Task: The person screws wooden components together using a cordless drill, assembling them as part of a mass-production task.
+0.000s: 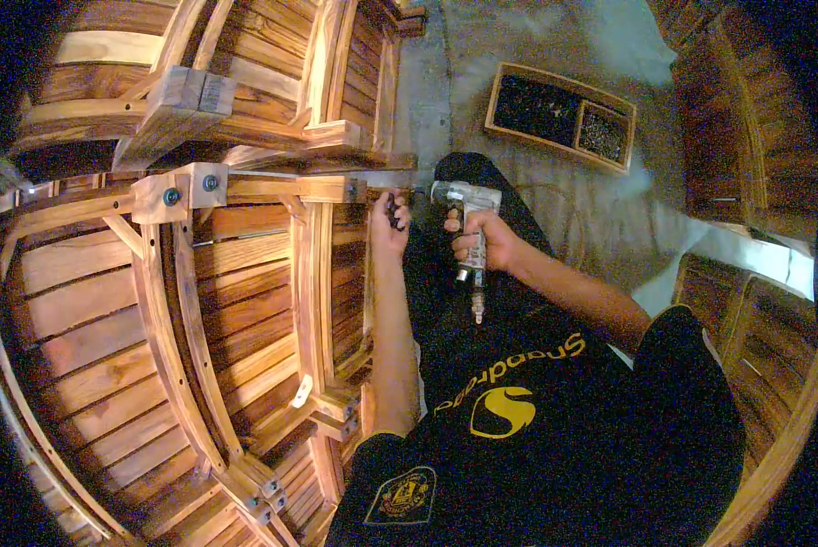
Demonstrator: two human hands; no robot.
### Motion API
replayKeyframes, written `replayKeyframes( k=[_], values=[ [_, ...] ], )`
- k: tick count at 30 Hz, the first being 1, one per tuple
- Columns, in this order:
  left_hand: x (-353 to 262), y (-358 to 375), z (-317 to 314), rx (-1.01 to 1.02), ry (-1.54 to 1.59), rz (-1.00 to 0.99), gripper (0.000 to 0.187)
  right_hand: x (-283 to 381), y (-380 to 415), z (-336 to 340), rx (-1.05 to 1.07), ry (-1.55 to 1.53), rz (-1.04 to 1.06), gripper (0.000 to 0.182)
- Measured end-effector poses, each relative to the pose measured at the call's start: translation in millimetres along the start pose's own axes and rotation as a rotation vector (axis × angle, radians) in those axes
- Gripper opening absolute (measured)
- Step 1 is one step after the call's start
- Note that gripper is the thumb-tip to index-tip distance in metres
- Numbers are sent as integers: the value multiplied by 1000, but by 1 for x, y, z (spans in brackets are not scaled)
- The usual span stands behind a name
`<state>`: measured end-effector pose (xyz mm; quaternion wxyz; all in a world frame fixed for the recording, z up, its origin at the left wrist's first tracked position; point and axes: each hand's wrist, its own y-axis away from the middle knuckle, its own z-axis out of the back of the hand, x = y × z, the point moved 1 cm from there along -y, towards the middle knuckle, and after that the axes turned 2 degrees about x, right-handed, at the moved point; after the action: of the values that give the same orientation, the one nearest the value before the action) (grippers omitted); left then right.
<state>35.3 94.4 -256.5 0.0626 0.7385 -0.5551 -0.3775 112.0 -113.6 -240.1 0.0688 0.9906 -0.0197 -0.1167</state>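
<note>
My right hand (483, 244) is wrapped round the grip of a silver air-powered driver (468, 194), whose nose points left. A hose fitting (478, 305) hangs below its handle. My left hand (391, 221) is closed on small dark pieces (393, 211), too small to make out, beside the end of a wooden beam (331, 190). The driver's tip is close to that beam end and my left fingertips. The slatted wooden frame (245, 246) stands at the left, with dark bolts (171, 196) in its corner block.
On the floor (536, 196) at the upper right lies a wooden tray (580, 117) with two compartments of small dark hardware. Another slatted wooden piece (181, 114) stands at the upper left. More wooden furniture (746, 137) lines the right side.
</note>
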Motion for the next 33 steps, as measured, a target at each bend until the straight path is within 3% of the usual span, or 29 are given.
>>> replayKeyframes(
  k=[19, 24, 33],
  values=[
    [-4, -5, -17, -85, -36, 12, 26, 0, 1, -4, -56, 53, 30, 33],
    [0, -7, -20, -94, -266, -126, 25, 0, 2, -3, -78, 44, 19, 32],
    [10, 5, -30, -219, -340, -283, 22, 2, 1, 0, -123, 80, -1, 33]
  ],
)
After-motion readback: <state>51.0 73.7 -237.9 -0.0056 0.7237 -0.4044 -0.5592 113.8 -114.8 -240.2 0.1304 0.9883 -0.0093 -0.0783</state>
